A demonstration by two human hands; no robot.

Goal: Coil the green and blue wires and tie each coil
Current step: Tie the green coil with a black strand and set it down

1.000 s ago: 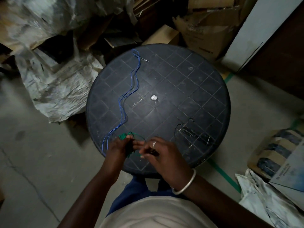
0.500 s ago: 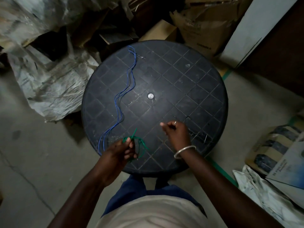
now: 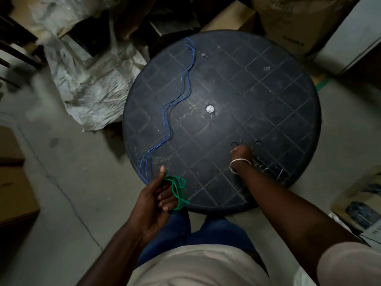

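A small green wire coil point(image 3: 177, 190) hangs from my left hand point(image 3: 157, 196), which grips it just off the near left edge of the round black table point(image 3: 278, 96). The blue wire point(image 3: 175, 100), folded into several loose strands, snakes across the left half of the table from the far edge to the near left rim. My right hand point(image 3: 241, 152), with a silver bangle at the wrist, rests knuckles up on the near right part of the table among thin dark wire ties point(image 3: 236, 143). Its fingertips are hidden, so I cannot see whether it holds a tie.
A metal stud point(image 3: 210, 109) marks the table's centre. Crumpled sacks point(image 3: 92, 79) and cardboard boxes point(image 3: 288, 21) crowd the far and left sides. More boxes and papers point(image 3: 358, 207) lie at the right. Bare concrete floor point(image 3: 61, 203) spreads on the left.
My right hand left the green coil and moved right and forward to the wire ties. My left hand drew the coil back toward me, off the table's edge.
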